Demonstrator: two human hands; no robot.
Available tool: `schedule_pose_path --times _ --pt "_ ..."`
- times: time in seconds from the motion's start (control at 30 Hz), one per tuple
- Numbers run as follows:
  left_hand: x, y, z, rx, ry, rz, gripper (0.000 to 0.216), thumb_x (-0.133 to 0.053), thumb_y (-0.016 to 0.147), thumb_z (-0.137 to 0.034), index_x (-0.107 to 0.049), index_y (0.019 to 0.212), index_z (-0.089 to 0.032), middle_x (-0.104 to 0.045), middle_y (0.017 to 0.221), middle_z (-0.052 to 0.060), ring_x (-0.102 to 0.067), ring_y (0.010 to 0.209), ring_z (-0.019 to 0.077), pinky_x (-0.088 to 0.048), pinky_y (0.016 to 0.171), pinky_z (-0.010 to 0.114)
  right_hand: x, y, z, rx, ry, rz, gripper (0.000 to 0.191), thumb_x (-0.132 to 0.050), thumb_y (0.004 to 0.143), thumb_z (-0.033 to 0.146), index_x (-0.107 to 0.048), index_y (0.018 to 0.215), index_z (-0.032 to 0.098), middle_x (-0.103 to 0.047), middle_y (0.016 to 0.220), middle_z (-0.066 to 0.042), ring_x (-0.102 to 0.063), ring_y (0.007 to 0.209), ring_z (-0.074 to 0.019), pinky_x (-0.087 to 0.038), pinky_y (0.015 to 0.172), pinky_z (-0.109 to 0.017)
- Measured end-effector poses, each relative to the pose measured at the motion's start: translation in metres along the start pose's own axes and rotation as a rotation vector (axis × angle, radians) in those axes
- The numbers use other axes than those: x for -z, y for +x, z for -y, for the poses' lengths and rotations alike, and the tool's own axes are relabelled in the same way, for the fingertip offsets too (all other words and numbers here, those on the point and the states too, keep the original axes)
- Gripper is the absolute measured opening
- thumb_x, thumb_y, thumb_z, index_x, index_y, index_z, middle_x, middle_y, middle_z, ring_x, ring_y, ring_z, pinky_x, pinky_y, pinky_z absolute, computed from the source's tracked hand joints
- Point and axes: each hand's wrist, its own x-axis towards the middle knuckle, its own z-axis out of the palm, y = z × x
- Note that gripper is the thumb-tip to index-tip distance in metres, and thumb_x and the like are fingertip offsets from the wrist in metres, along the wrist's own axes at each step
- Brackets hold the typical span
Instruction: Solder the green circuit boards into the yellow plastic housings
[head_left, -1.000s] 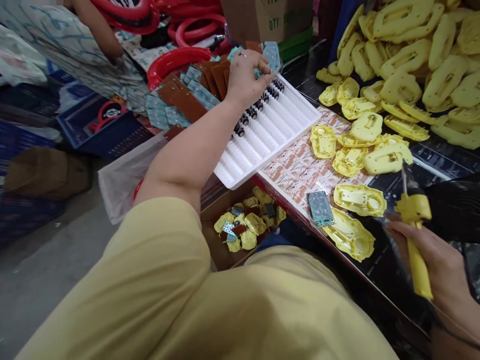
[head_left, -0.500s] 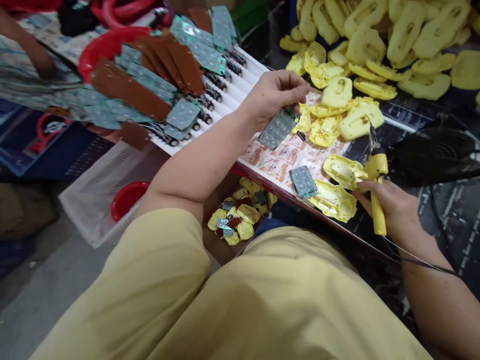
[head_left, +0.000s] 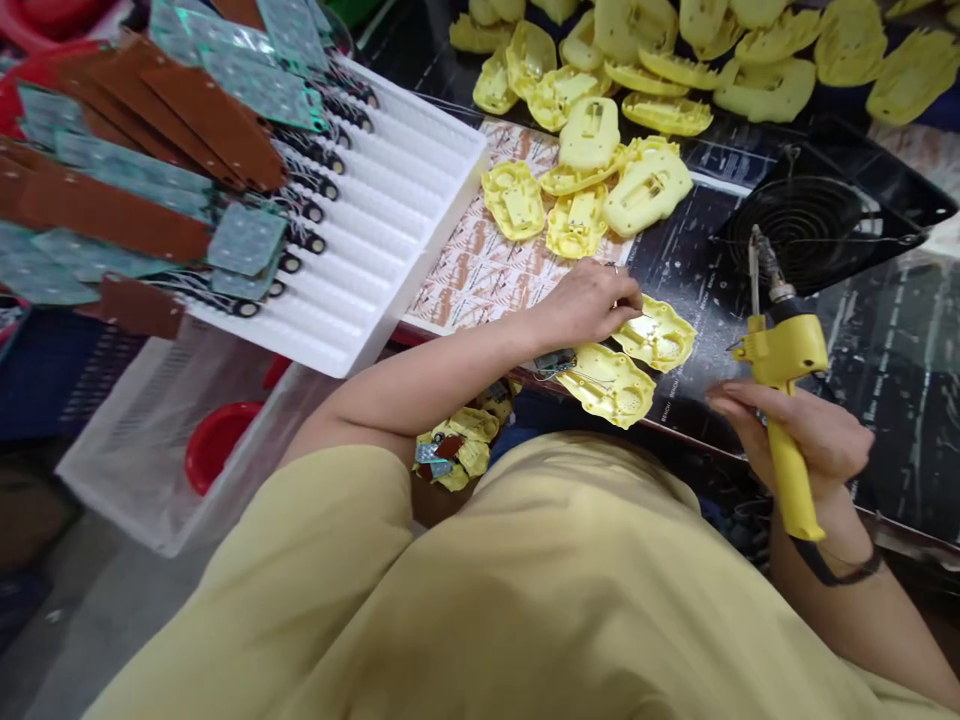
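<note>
Nearest, the right hand point(head_left: 806, 440) wraps the soldering iron point(head_left: 784, 355), its long axis pointing away, tip up, just right of the yellow shell point(head_left: 664, 340) at the worktop's point(head_left: 690, 250) near edge, whose left rim the left hand point(head_left: 589, 305) pinches with fingertips pressed together.

No word or number is coming through clearly; the orange-printed paper sheet point(head_left: 480, 275) is showing rows of small drawings with lettering too fine to read; the dark plastic sheet point(head_left: 686, 260) beside it is carrying pale print, blurred beyond reading.
</note>
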Motion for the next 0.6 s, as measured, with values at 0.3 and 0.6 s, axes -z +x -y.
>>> schedule_pose_path --times 0.3,0.6 --pt "-0.007 0.002 -0.003 0.078 0.012 0.045 0.023 -0.061 0.097 -0.022 -0.082 0.104 -0.020 -0.082 0.103 0.006 -0.075 0.107 0.0269 -0.049 0.112 0.048 0.018 -0.044 -0.002 -0.203 -0.310 -0.279 0.065 -0.049 0.113 0.070 -0.072 0.151 0.023 -0.085 0.102 -0.012 -0.081 0.075 -0.0264 -0.067 0.062 -0.036" --pt "-0.007 0.000 -0.005 0.080 0.030 0.050 0.019 -0.063 0.098 -0.025 -0.081 0.100 -0.021 -0.081 0.101 0.006 -0.075 0.104 0.0269 -0.048 0.110 0.049 -0.001 -0.054 -0.002 -0.237 -0.030 -0.464 0.053 -0.082 0.099 0.045 -0.075 0.148 0.026 -0.086 0.113 -0.007 -0.082 0.076 -0.0246 -0.072 0.064 -0.032"
